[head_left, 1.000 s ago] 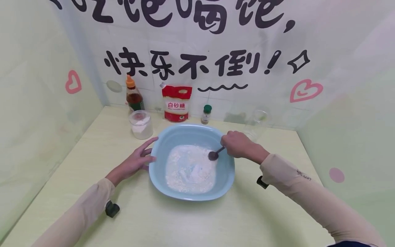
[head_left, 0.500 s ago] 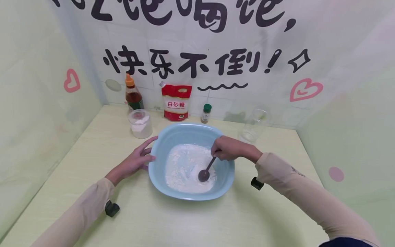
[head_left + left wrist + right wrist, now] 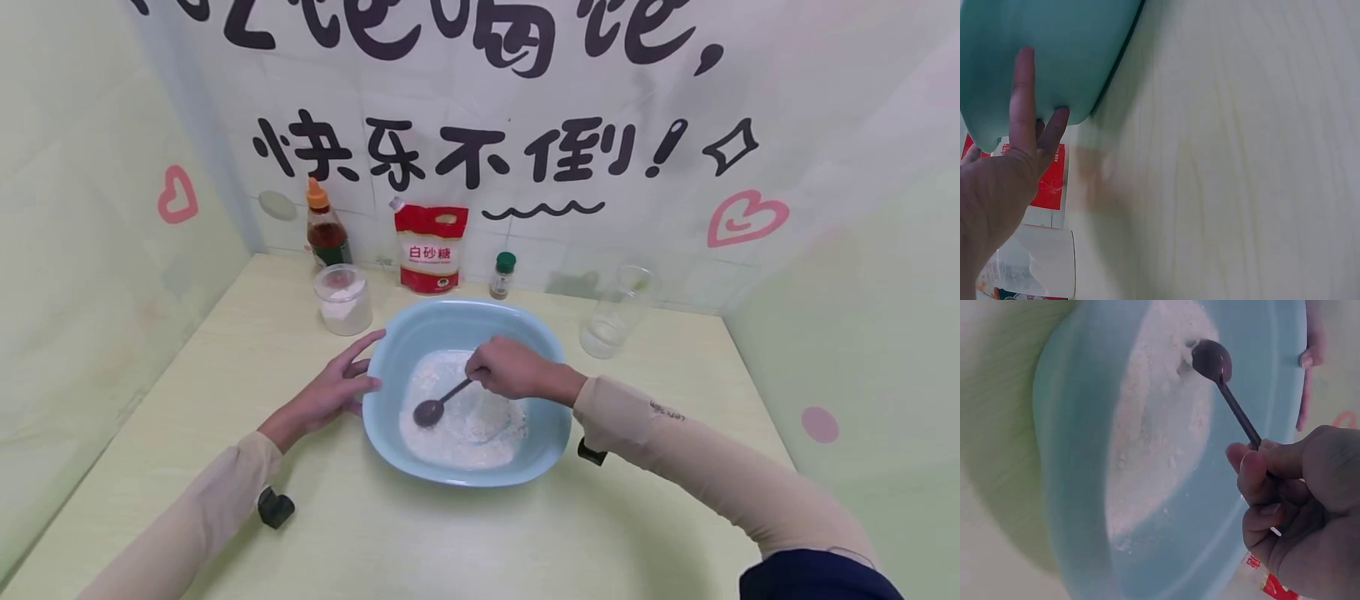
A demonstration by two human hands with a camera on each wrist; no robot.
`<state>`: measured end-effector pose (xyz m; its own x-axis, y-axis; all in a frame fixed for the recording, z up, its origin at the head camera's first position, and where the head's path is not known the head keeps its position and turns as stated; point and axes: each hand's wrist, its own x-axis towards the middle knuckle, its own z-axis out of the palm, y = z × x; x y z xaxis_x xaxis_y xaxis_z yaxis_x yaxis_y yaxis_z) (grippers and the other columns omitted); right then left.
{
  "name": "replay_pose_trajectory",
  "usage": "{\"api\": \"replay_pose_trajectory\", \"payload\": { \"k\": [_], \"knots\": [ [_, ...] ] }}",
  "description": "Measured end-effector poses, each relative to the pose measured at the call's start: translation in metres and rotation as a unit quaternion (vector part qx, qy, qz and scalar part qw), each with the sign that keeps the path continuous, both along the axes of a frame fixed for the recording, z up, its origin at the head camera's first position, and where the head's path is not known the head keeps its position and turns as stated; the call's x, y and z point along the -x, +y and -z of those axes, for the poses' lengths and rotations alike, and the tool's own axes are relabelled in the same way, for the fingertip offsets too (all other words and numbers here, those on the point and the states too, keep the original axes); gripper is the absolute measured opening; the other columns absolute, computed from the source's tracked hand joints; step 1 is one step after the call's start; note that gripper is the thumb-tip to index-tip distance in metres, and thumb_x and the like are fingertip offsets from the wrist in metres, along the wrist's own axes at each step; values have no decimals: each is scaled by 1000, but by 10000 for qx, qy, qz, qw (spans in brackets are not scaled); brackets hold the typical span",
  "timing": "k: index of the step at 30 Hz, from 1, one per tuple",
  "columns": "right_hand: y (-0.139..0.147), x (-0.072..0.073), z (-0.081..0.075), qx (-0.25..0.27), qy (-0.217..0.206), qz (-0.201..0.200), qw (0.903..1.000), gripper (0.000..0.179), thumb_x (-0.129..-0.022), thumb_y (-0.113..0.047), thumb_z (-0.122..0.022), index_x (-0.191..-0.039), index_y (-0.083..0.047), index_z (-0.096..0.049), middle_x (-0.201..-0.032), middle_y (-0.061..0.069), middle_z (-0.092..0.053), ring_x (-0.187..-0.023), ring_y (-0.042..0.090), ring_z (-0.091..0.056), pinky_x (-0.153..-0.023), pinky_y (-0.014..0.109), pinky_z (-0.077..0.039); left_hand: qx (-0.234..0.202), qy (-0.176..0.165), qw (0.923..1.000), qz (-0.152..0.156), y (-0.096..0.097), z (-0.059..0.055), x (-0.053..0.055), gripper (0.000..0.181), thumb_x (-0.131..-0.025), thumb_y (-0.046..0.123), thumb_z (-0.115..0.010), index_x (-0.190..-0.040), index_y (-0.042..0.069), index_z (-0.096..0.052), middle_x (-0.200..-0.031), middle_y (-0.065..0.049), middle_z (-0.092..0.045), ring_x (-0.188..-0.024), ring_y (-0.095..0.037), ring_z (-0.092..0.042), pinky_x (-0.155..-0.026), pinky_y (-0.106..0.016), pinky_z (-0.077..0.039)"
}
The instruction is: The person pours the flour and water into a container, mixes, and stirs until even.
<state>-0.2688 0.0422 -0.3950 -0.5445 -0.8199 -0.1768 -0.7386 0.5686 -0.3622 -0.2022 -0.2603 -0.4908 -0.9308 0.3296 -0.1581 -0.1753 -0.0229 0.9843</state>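
A light blue basin (image 3: 543, 462) stands on the table with white flour-like powder (image 3: 450, 446) spread over its bottom. My right hand (image 3: 508, 367) is over the basin and grips the handle of a dark spoon (image 3: 429, 413). The spoon's bowl is down at the powder, toward the basin's left side. In the right wrist view, thumb and fingers curl round the handle of the spoon (image 3: 1212, 361). My left hand (image 3: 330, 392) touches the basin's left side with spread, mostly straight fingers, as the fingers (image 3: 1022, 106) in the left wrist view also show.
Behind the basin stand a tub of white powder (image 3: 343, 304), an orange-capped bottle (image 3: 327, 233), a red and white sugar bag (image 3: 429, 254) and a green-capped small jar (image 3: 502, 275). A clear glass (image 3: 611, 321) is at the back right. A printed wall sheet (image 3: 465, 92) hangs behind.
My right hand has moved left with the spoon, from the basin's right rim to over its middle. The spoon's bowl has swept across the powder to the left. The left hand stays put.
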Motion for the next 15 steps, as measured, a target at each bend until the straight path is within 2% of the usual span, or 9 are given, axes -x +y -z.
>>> {"api": "replay_pose_trajectory", "payload": {
  "k": [3,7,12,15],
  "knots": [
    [-5,3,-4,-297,692,233,9969,20,-93,-2,-62,-102,-10,-78,-91,5,-76,-75,15,-61,-70,25,-53,-8,35,10000,-14,0,0,0,81,-96,6,-58,-160,31,-15,-157,-32,-30,-112,-29,-66,-73,-57,-61],
    [1,9,-7,-721,1492,421,9853,21,-93,-3,-63,-107,-10,-77,-94,4,-76,-76,17,-60,-73,28,-55,0,41,10000,-10,1,1,-1,81,-96,7,-58,-160,30,-14,-157,-33,-30,-112,-29,-66,-73,-57,-61],
    [21,15,-13,-878,2013,422,9747,25,-92,1,-57,-102,-9,-77,-94,7,-76,-69,19,-57,-61,30,-51,6,-25,10000,-74,1,1,0,81,-95,7,-58,-160,32,-17,-156,-31,-32,-113,-29,-65,-75,-59,-60],
    [34,17,-18,-1016,2350,284,9663,26,-89,5,-56,-96,-9,-76,-87,9,-74,-63,19,-56,-55,31,-49,-35,-61,9999,-105,1,1,-1,80,-96,7,-58,-159,33,-18,-156,-30,-33,-112,-28,-65,-76,-59,-60]
  ]
}}
